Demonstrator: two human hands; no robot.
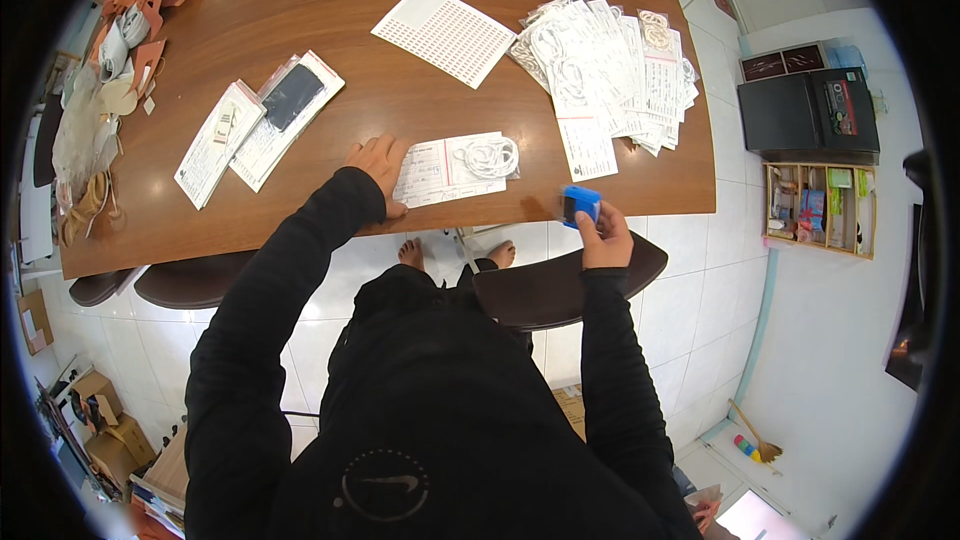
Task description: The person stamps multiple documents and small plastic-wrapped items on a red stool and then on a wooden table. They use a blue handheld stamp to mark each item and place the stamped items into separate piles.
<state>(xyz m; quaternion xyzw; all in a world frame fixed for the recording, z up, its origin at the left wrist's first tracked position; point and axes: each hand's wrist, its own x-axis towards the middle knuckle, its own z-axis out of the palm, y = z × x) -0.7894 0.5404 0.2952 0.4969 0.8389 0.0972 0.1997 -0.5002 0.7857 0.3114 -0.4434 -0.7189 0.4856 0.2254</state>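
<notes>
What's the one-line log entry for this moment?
left hand: flat on paper slip with bagged white cord | right hand: holds small blue block | packet stack: table, untouched

table (330, 0): smooth glossy wood | packet (455, 168): clear shiny plastic over paper | blue block (579, 205): matt plastic

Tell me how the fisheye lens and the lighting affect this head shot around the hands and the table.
Head view: the brown table edges bow toward the black round rim; light is even with soft sheen on the wood, faint shadows only; the left hand on the packet with a white cable is sharp, the right hand with its small blue object slightly soft.
</notes>
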